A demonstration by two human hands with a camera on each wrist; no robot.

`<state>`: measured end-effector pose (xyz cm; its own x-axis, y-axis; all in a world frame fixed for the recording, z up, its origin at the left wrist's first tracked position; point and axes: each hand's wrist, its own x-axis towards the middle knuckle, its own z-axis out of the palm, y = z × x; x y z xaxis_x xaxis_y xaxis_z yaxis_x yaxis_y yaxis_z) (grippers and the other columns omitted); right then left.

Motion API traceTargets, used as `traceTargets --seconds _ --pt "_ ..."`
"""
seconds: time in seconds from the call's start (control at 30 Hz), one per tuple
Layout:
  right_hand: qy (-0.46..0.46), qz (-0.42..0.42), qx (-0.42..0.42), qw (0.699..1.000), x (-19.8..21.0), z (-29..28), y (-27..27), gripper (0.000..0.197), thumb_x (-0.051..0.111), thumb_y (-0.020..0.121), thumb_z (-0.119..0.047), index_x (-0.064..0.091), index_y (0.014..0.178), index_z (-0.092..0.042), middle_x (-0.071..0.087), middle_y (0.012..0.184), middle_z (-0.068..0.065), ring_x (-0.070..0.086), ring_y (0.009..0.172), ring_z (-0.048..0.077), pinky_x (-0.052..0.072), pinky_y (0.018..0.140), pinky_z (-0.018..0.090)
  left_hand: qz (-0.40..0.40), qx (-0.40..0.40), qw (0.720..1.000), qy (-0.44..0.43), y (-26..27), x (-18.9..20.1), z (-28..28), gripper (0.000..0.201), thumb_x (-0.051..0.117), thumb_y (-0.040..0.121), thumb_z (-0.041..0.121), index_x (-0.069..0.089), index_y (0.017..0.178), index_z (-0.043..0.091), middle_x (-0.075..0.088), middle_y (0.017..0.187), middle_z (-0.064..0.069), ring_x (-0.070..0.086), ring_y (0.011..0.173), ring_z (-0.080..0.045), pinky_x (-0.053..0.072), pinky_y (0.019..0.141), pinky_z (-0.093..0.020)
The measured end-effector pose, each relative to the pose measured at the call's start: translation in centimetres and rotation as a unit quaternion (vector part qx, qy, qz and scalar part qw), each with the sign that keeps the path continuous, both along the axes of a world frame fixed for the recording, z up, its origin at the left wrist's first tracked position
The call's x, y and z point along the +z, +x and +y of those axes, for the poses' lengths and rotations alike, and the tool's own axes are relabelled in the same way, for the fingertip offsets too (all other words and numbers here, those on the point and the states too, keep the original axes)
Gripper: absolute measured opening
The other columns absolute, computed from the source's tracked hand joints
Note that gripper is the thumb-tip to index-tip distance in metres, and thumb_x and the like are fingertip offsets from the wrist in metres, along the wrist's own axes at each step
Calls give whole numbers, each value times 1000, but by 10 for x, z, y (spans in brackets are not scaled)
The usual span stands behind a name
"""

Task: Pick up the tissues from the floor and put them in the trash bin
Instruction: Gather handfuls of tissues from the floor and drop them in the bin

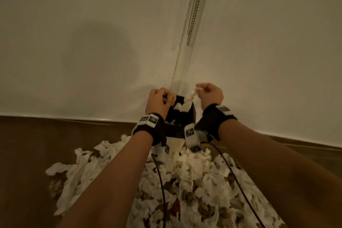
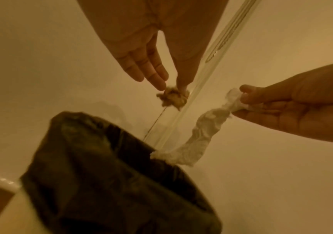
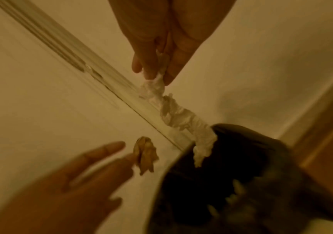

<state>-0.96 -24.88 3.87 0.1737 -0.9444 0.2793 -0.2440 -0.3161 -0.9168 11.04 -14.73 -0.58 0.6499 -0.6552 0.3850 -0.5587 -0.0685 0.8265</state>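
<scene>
- A long, twisted white tissue (image 2: 199, 134) hangs over the bin with the black plastic bag (image 2: 105, 174). Its low end touches the bin's rim, and its top end is up in the right hand (image 2: 293, 104).
- The right hand pinches the top of that tissue between thumb and fingers.
- A small crumpled brownish tissue (image 2: 172, 96) is above the bin, at the tips of the left hand (image 2: 141, 52).
- The left hand has straight fingers. The thumb and one fingertip touch the little tissue. I cannot tell if it is still pinched or has just been let go.
- In front of the bin, on the brown floor (image 1: 37, 150), lies a big pile of white crumpled tissues (image 1: 185, 181).
- Behind the bin is a white wall (image 1: 74, 24) with a silver bead chain (image 1: 194, 9) hanging down it, high above the bin.
- Both wrists wear black bands with white tags (image 1: 149, 122), and black cables (image 1: 161, 181) run back from them over the pile.
</scene>
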Motion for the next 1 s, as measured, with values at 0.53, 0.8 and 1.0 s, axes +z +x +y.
traceTargets --seconds 0.53,0.8,1.0 --pt "194 -12 -43 980 -95 3 -72 11 59 90 -16 69 91 -11 64 68 0 62 69 17 53 75 31 -51 -16 998 33 -46 -60 21 16 53 90 16 59 104 20 46 90 7 43 61 -3 39 64 -21" --pt "289 119 -44 949 -160 43 -145 20 54 94 -22 67 101 -9 66 68 -4 61 62 10 48 54 23 -18 -115 974 195 -112 -129 37 10 52 89 24 62 94 25 63 91 4 52 73 -10 39 65 -22" --pt "372 176 -40 910 -196 66 -170 25 51 96 -22 62 111 -5 68 72 -1 64 66 15 52 56 28 -122 -287 877 365 -150 -184 50 25 50 93 24 63 113 18 62 117 -5 57 105 -22 47 88 -30"
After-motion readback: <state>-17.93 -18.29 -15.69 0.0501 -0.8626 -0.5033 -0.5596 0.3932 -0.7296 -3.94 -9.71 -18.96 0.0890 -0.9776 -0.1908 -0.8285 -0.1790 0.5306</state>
